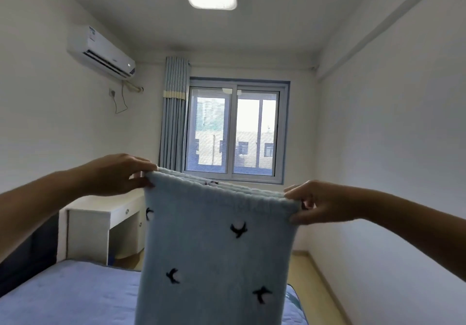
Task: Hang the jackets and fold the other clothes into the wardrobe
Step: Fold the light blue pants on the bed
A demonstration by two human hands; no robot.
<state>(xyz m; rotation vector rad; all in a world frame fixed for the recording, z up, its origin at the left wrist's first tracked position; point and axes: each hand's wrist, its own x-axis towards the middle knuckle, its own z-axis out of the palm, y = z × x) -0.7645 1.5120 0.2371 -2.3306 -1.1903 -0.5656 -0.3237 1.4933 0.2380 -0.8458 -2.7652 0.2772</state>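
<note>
Your left fingers and thumb pinch one top corner of the knit, and your right fingers pinch the other. Both grasp the ribbed edge, pulled taut between them at centre frame with several layers gathered there. The rest hangs straight down in front of the bed at lower left.

It looks soft, thick, limp and stretchy, and light enough for a fingertip hold. It will likely sag, so take it at the ribbed edge or corners, not the loose middle.

Black bird motifs dot it, but no label shows. The air conditioner, upper left, carries a sticker too small to read.
</note>
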